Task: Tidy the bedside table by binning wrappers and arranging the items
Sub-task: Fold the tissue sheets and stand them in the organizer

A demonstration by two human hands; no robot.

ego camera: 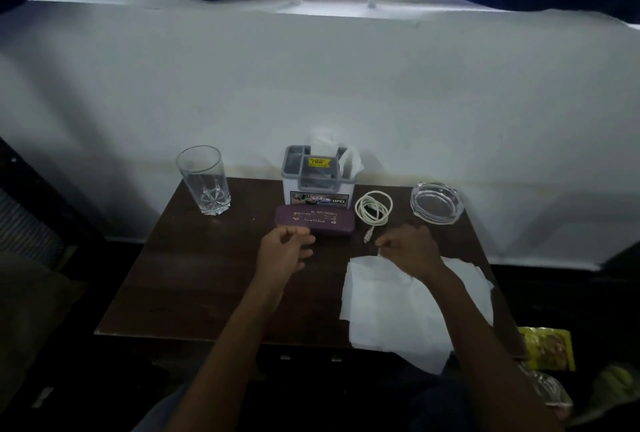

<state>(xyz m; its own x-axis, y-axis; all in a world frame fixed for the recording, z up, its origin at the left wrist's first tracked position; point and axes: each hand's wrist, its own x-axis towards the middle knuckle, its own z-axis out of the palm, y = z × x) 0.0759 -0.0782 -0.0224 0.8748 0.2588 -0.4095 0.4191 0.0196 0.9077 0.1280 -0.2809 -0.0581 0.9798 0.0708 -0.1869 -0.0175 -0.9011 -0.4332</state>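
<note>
Two hands at work over a dark bedside table (180, 279), with a white tissue (388, 307) as the item in hand.

The right hand (410, 246) is closed, its fingertips pinching the far edge of the tissue, which lies spread flat and faintly creased on the near right part of the table, one corner hanging past the front edge. The left hand (287, 251) hovers loosely curled and empty, just before the purple case (315, 220). Judged best practice: lift the tissue by that edge and steady it with the free hand, keeping clear of the coiled white cable (374, 208). Behind stand a glass (203, 179), a grey organiser (318, 173) and a glass ashtray (437, 202).
</note>
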